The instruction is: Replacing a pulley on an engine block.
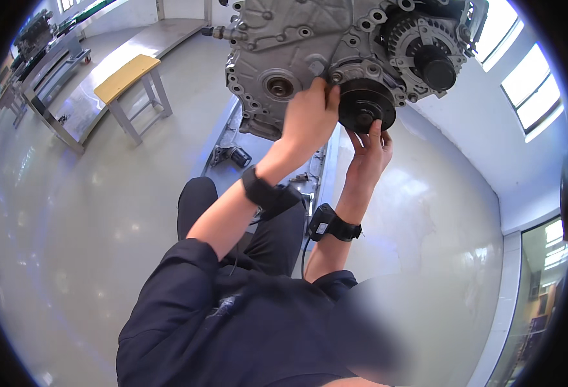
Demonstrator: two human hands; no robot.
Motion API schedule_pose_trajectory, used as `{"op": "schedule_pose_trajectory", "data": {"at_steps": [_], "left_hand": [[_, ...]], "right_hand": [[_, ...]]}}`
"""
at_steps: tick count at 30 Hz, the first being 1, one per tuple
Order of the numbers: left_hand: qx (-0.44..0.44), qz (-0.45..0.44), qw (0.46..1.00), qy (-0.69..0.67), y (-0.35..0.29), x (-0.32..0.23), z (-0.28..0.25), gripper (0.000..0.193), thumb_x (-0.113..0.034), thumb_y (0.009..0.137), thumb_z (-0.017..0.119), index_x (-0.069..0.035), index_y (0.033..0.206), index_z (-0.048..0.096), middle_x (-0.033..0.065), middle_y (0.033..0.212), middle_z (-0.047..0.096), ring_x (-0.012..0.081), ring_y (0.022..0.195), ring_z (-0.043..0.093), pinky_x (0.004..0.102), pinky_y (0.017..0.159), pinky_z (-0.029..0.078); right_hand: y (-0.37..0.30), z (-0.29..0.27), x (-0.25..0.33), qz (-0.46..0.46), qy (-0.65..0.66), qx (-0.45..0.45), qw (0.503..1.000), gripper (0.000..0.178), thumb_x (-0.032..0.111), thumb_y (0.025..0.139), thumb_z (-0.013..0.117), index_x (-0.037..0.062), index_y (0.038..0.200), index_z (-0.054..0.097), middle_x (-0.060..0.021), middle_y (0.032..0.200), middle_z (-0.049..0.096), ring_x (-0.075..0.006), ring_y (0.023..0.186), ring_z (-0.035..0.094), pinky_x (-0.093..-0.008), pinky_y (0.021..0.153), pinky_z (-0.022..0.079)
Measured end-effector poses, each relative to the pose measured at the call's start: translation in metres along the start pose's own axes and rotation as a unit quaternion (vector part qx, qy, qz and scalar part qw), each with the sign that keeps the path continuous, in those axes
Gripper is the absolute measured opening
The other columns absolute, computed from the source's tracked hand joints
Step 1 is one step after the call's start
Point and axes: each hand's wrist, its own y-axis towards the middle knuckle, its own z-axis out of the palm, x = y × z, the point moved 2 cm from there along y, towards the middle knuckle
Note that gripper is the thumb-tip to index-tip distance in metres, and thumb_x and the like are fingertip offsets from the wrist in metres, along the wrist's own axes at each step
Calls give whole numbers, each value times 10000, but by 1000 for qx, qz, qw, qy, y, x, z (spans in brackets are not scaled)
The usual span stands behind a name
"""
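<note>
A grey cast-metal engine (310,45) hangs on a stand at the top of the view. A black round pulley (366,106) sits on its lower front, below a finned alternator (426,55). My left hand (310,119) is pressed against the engine cover just left of the pulley, fingers curled at the pulley's upper left edge. Whether it grips a small part there is hidden. My right hand (369,155) reaches up from below, fingertips touching the pulley's underside. Both wrists wear black bands.
A low bench with a yellow top (128,77) stands on the glossy floor at the left. Metal work tables (51,71) line the far left. The engine stand's base with small parts (239,155) lies under the engine. Bright windows (529,84) are at the right.
</note>
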Motion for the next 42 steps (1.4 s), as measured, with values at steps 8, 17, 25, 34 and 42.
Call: {"op": "schedule_pose_trajectory", "data": {"at_steps": [8, 17, 25, 34, 42], "left_hand": [[-68, 478, 788, 382, 11, -35, -46, 185, -135, 753, 686, -74, 917, 629, 60, 924, 561, 256, 903, 528, 371, 743, 470], [-19, 581, 513, 632, 31, -39, -27, 202, -231, 725, 676, -117, 877, 607, 8, 861, 508, 176, 889, 494, 316, 711, 384], [62, 642, 431, 631, 47, -43, -34, 140, -223, 755, 643, -125, 852, 618, 4, 830, 505, 183, 848, 486, 307, 690, 371], [89, 630, 453, 624, 45, -58, -42, 154, -226, 765, 633, -114, 870, 627, 22, 868, 545, 190, 876, 510, 322, 712, 389], [181, 621, 423, 634, 58, -59, -38, 204, -243, 768, 645, -92, 903, 617, 29, 852, 552, 192, 876, 520, 325, 716, 398]], "right_hand": [[-2, 4, 6, 25, 28, -13, 999, 534, 168, 922, 698, -119, 1228, 368, -243, 1155, 553, -305, 1011, 663, -418, 806, 624], [-8, 14, 13, 29, 38, -39, 998, 549, 150, 908, 713, -116, 1220, 348, -252, 1075, 585, -314, 906, 690, -423, 739, 642], [-5, 15, 15, 54, 72, -64, 994, 540, 92, 891, 715, -118, 1226, 349, -247, 1116, 575, -315, 872, 697, -417, 704, 650], [-7, 11, 11, 52, 86, -53, 994, 620, 142, 879, 740, -113, 1263, 325, -242, 1172, 518, -311, 877, 688, -406, 701, 645], [-8, 13, 12, 38, 88, -53, 994, 585, 138, 894, 720, -104, 1257, 330, -235, 1165, 529, -305, 921, 689, -390, 703, 649]]}}
